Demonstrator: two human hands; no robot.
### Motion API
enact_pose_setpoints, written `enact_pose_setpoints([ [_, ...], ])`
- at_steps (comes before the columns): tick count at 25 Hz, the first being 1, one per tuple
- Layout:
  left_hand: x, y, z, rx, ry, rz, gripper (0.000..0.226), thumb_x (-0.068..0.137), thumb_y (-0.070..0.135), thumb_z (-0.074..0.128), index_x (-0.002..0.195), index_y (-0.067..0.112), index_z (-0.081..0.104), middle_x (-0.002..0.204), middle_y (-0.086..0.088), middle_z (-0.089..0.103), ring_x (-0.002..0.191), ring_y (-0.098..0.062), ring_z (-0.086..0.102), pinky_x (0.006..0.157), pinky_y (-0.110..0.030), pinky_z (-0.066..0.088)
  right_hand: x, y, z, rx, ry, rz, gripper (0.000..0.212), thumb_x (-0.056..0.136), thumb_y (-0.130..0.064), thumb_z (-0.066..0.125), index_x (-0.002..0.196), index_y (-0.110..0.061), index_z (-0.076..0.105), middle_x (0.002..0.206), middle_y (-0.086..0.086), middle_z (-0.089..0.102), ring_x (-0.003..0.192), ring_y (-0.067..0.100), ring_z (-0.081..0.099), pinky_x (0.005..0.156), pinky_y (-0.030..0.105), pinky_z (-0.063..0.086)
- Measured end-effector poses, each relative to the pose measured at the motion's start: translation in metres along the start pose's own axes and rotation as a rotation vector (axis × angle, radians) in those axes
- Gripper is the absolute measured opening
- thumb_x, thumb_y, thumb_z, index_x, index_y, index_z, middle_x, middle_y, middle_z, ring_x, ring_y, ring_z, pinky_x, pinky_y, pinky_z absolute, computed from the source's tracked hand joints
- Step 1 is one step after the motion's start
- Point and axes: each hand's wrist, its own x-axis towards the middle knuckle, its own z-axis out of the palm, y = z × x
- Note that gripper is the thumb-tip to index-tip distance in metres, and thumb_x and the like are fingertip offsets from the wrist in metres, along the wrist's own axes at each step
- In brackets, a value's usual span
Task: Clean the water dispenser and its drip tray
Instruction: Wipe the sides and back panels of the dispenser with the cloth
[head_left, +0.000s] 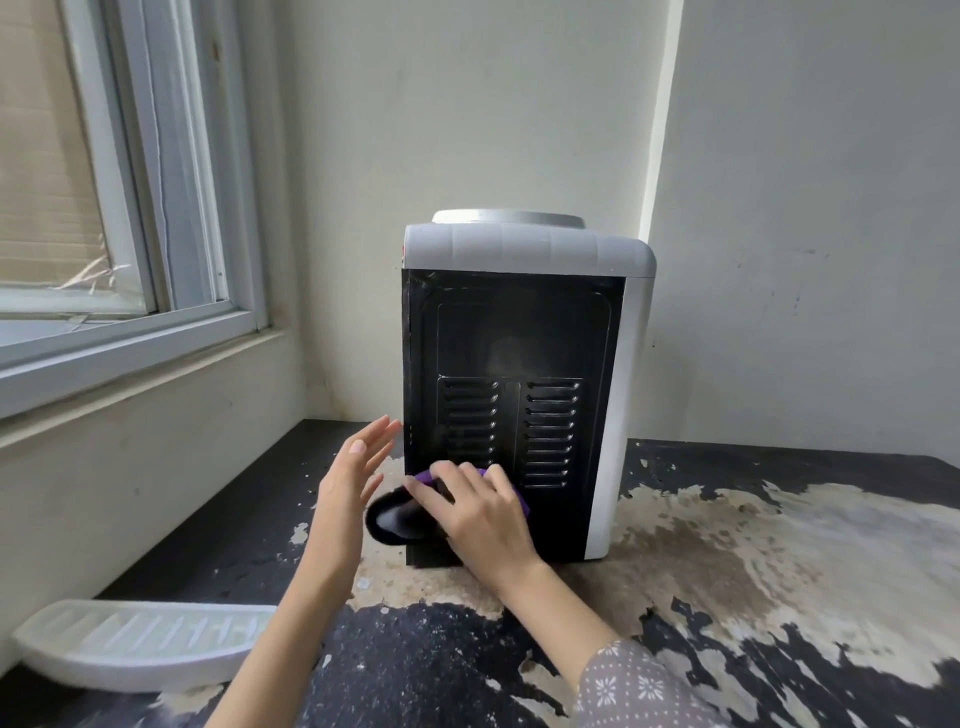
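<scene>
A white water dispenser (524, 249) stands on the table with its black vented back panel (511, 338) turned toward me. My right hand (475, 514) presses a purple cloth (427, 477) flat against the lower left of that panel. A dark part of the cloth (392, 519) bulges out past the dispenser's left edge. My left hand (350, 473) hovers with fingers straight just left of the dispenser's lower corner, apart from it. The white slotted drip tray (140, 642) lies on the table at the near left, away from the dispenser.
The table top (727, 561) is black with large patches of worn, peeling surface. A window (119, 208) and its sill run along the left wall. White walls stand close behind and to the right of the dispenser.
</scene>
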Motion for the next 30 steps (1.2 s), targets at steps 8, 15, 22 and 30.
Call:
enact_pose_setpoints([
  [8, -0.007, -0.001, 0.009, 0.156, 0.012, 0.014, 0.032, 0.096, 0.039, 0.035, 0.124, 0.036, 0.051, 0.130, 0.020, 0.053, 0.126, 0.001, 0.044, 0.109, -0.029, 0.031, -0.050, 0.009, 0.009, -0.194, -0.336, -0.274, 0.026, 0.080, -0.015, 0.042, 0.088, -0.027, 0.063, 0.091, -0.009, 0.061, 0.074, 0.013, 0.055, 0.059, 0.027, 0.042],
  [15, -0.021, -0.010, 0.042, 0.230, -0.018, 0.017, 0.052, 0.101, 0.025, 0.036, 0.148, 0.034, 0.016, 0.150, 0.027, 0.010, 0.138, 0.009, 0.010, 0.118, -0.028, 0.011, -0.095, 0.080, -0.041, -0.253, -0.601, -0.092, 0.025, 0.057, -0.017, 0.082, 0.073, -0.026, 0.065, 0.076, -0.005, 0.056, 0.066, 0.017, 0.056, 0.050, 0.032, 0.042],
  [22, -0.023, -0.017, 0.082, 0.434, 0.090, 0.037, 0.077, 0.093, 0.024, 0.054, 0.149, 0.034, 0.001, 0.154, 0.010, -0.026, 0.143, -0.014, -0.020, 0.113, -0.037, -0.008, -0.112, 0.129, -0.098, -0.276, -0.645, 0.399, 0.026, 0.070, -0.019, 0.076, 0.091, -0.029, 0.067, 0.100, -0.003, 0.057, 0.093, 0.018, 0.057, 0.066, 0.031, 0.043],
  [30, -0.029, -0.037, 0.121, 0.535, 0.137, -0.118, 0.097, 0.087, 0.030, 0.063, 0.143, 0.050, -0.013, 0.143, 0.009, -0.047, 0.136, -0.021, -0.037, 0.108, -0.062, -0.011, -0.117, 0.162, -0.108, -0.008, -0.909, 0.856, 0.045, 0.088, -0.058, 0.047, 0.129, -0.040, 0.047, 0.137, -0.005, 0.032, 0.128, 0.018, 0.026, 0.098, 0.042, 0.025],
])
